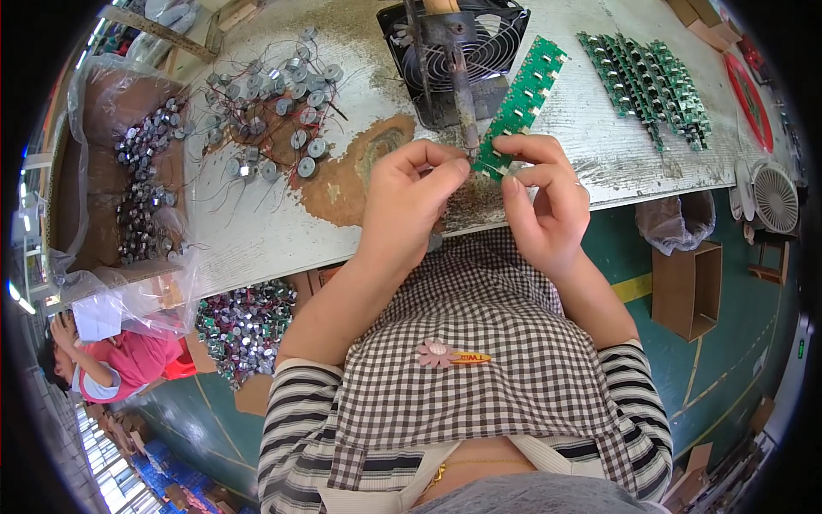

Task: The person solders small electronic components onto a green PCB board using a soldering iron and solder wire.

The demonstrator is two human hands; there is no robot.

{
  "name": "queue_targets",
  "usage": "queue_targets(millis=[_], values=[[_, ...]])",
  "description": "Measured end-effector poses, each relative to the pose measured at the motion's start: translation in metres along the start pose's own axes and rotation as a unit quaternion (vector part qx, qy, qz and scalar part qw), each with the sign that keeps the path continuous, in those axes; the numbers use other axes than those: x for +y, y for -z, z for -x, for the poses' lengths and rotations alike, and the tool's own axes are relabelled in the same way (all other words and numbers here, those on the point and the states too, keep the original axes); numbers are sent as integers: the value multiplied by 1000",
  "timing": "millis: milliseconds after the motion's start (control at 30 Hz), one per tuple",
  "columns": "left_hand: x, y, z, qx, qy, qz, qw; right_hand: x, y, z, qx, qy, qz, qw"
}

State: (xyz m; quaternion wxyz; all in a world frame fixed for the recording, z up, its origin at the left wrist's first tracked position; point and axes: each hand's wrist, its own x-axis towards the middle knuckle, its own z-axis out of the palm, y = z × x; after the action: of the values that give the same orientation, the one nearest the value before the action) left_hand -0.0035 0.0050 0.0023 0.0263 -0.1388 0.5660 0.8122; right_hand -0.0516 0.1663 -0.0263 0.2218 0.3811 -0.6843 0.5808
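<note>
A long green circuit board strip (529, 90) slants away from me over the table, small parts along its edge. My right hand (552, 206) pinches its near end between thumb and fingers. My left hand (409, 193) is closed, thumb against forefinger, close to the same end of the strip. Whatever those left fingers hold is too small or hidden to make out. Between the hands, a soldering iron (463, 98) on a stand points its tip down at the board's near end.
Behind the iron stands a black fan (497, 51). Loose small round motors with wires (291, 98) lie to the left, beside a plastic-lined box (94, 94) of more. Stacked green boards (646, 86) lie right. A box of wired parts (244, 330) stands below. A person (128, 364) sits far left.
</note>
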Motion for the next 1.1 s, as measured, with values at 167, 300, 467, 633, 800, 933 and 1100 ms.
queue_targets(millis=[167,300,467,633,800,933,1100], values=[[-1,0,3,9,-27,-1,1000,-2,1,1,-8,24,-2,1000],[-6,0,7,16,-40,-18,999,-2,1,8,-16,21,-7,1000],[-8,2,7,-22,-100,-58,993,-2,1,9,-12,17,-11,1000],[-5,5,1,-41,-88,-82,992,-3,0,9,-16,11,-4,1000],[0,3,-4,-28,-82,-70,994,1,-3,3,-5,29,13,999],[0,3,-1,-24,-73,-70,995,-2,-1,6,-13,29,9,999],[0,6,2,-27,-24,-62,997,-3,-3,12,-14,11,4,1000]])
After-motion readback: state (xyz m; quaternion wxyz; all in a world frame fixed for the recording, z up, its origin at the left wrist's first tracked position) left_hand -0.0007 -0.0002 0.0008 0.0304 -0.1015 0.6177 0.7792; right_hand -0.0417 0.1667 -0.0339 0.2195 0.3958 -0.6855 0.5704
